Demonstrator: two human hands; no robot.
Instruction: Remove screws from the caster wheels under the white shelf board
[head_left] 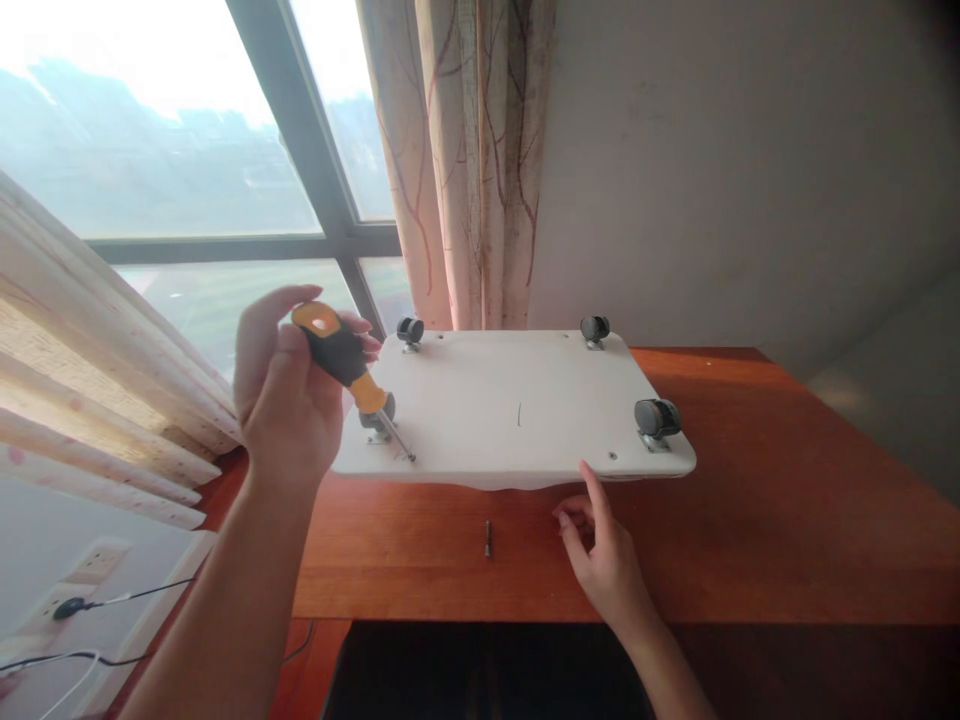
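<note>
My left hand (289, 385) grips a screwdriver (337, 345) by its yellow and black handle. The shaft slants down to the right, and its tip meets or hovers just over the near left part of a white board (480, 390); I cannot tell whether it sits in a screw. Black casters (658, 417) stand up from the board's corners. The near left caster (379, 412) is partly behind the screwdriver. At the board's near edge my right hand (600, 555) holds nothing visible, index finger stretched out and the others loosely bent.
A reddish wooden table (780, 480) carries the board. One small dark metal piece, like a bit or screw (488, 538), lies in front of it. To the left are a window, a curtain (480, 150) and a wall socket with cables (71, 607). A grey wall (720, 180) stands behind.
</note>
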